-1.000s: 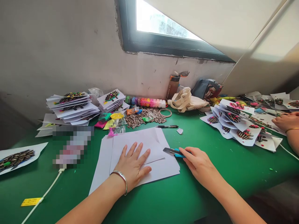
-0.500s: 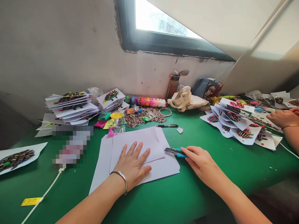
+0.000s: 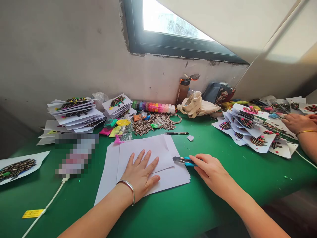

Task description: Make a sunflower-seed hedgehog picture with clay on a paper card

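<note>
My left hand (image 3: 142, 175) lies flat with fingers spread on a folded sheet of white paper (image 3: 158, 148). Beneath that sheet is a stack of larger white paper (image 3: 105, 180). My right hand (image 3: 208, 168) grips a blue utility knife (image 3: 184, 160), its dark blade out and pointing left. The blade tip is at the right edge of the folded sheet, over the stack; whether it touches the paper I cannot tell. Beyond the stack lie a black pen (image 3: 177, 133) and a small paper scrap (image 3: 190, 138).
Sunflower seeds (image 3: 148, 124), a tape ring (image 3: 174, 119) and bagged coloured clay (image 3: 123, 122) lie behind the paper. Seed-decorated cards stand in piles at left (image 3: 74, 114) and right (image 3: 247, 127). A white cable (image 3: 53, 196) crosses the left side. Another person's hand (image 3: 296, 124) is at far right.
My right hand and the utility knife have shifted very slightly left, and the blade looks turned a little. My left hand stays in place on the paper.
</note>
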The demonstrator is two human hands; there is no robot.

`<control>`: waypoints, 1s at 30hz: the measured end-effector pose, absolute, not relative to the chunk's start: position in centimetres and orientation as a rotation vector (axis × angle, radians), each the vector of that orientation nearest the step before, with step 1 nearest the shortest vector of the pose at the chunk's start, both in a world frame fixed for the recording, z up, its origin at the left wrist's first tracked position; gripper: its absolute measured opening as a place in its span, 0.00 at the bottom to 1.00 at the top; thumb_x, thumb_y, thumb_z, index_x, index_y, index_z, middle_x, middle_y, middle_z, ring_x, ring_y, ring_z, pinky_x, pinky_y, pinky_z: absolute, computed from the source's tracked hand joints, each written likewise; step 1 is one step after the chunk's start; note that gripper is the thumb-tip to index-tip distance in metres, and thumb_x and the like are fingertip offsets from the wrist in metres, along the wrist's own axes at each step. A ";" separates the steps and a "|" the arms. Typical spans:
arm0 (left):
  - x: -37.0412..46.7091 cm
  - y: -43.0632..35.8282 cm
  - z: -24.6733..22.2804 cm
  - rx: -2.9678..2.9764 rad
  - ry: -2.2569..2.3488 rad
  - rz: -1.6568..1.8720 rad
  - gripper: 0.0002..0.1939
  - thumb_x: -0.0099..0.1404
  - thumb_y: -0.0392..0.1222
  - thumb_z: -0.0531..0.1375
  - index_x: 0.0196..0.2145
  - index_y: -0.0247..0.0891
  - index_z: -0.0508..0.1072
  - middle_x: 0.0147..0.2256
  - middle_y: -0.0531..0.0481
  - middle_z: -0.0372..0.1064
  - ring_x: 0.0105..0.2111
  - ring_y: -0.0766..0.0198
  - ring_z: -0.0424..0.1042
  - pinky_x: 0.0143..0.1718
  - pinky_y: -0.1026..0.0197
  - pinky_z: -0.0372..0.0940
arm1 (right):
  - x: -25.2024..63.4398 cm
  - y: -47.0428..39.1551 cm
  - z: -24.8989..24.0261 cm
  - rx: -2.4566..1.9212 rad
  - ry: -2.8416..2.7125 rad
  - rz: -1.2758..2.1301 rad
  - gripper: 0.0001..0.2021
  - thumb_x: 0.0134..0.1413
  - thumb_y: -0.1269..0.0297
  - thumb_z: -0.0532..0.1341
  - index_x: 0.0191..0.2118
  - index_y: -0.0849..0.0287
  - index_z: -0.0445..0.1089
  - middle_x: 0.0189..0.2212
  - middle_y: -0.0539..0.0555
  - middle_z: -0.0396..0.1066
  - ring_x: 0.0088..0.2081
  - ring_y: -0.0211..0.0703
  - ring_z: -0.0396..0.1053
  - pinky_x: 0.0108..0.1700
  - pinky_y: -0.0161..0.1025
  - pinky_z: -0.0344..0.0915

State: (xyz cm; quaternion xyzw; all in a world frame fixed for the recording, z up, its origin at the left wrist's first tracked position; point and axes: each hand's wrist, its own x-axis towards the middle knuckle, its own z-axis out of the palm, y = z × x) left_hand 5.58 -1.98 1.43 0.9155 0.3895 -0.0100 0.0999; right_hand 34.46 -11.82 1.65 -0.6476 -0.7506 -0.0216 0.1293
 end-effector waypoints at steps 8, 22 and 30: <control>5.6 -2.0 1.5 2.706 1.159 -0.045 0.31 0.66 0.64 0.40 0.63 0.54 0.49 0.66 0.46 0.38 0.65 0.46 0.35 0.59 0.35 0.31 | 33.3 -11.6 2.6 -1.836 -2.252 0.017 0.19 0.60 0.70 0.51 0.56 0.51 0.63 0.46 0.58 0.67 0.45 0.48 0.66 0.44 0.46 0.67; 5.9 -2.2 2.1 2.678 1.177 -0.125 0.33 0.64 0.66 0.39 0.63 0.55 0.46 0.66 0.47 0.36 0.65 0.48 0.32 0.60 0.35 0.29 | 33.5 -11.1 2.9 -1.801 -2.263 0.122 0.18 0.60 0.70 0.52 0.54 0.48 0.65 0.46 0.56 0.67 0.44 0.47 0.67 0.44 0.46 0.68; 5.7 -2.1 1.8 2.674 1.161 -0.091 0.34 0.64 0.67 0.40 0.63 0.55 0.47 0.66 0.47 0.36 0.65 0.47 0.31 0.59 0.35 0.27 | 33.7 -11.2 3.0 -1.767 -2.266 0.158 0.18 0.60 0.70 0.52 0.53 0.49 0.65 0.45 0.56 0.68 0.43 0.46 0.67 0.43 0.45 0.68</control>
